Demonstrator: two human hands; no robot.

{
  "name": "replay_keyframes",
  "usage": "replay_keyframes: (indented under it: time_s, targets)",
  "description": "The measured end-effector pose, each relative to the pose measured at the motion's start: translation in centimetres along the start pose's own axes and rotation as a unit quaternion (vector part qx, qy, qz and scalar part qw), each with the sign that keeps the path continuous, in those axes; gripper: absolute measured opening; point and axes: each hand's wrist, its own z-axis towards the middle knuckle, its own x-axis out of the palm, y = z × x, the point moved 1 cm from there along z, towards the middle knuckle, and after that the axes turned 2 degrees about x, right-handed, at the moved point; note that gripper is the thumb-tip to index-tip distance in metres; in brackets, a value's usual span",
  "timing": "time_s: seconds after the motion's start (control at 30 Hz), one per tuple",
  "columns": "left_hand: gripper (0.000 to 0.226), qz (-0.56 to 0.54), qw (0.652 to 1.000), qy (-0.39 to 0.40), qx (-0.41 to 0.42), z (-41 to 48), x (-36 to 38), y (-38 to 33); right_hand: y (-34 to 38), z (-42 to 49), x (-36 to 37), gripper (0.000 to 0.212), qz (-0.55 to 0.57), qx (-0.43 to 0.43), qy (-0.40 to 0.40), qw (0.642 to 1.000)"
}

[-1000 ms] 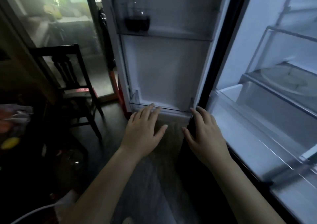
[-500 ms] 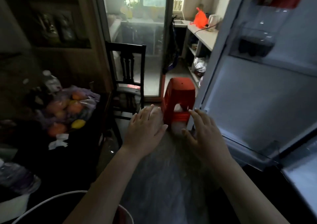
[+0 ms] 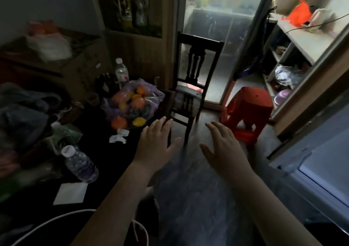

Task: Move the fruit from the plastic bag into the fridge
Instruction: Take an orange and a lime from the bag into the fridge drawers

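Hands were empty, fingers spread: left hand [image 3: 156,142] near the plastic bag [image 3: 151,96], right hand [image 3: 223,148] apart. Sloppy grab could've rolled fruit [image 3: 138,101] off the table [image 3: 105,157].

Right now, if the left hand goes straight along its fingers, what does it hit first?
Likely the dark chair beside the table corner; the left hand points at it. The fruit bag lies left of that line. Depth is unclear.
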Motion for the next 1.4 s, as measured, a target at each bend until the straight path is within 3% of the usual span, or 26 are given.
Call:
replay_keyframes:
  time_s: [0.1,0.4,0.8,1.1,1.4]
  targets:
    - [0.075,0.01,0.999,-0.012,-0.032,-0.1,-0.2,2.7,1.5,2.1,1.2,0.065,0.003,-0.032,0.018,0.999]
    - [0.071,0.043,0.992,-0.025,-0.116,1.3,-0.2,9.0,3.8,9.5,5.4,0.061,0.024,-0.111,0.039,0.993]
    - [0.072,0.036,0.973,0.016,-0.229,10.7,4.8,16.7,5.0,25.4,14.3,0.06,0.046,-0.199,0.123,0.971]
    - [0.07,0.014,0.962,0.06,-0.267,18.7,10.3,22.6,5.0,36.5,21.9,0.054,0.063,-0.254,0.194,0.946]
    - [0.062,0.005,0.965,0.085,-0.249,21.8,13.6,25.6,4.0,40.3,27.4,0.046,0.061,-0.29,0.223,0.929]
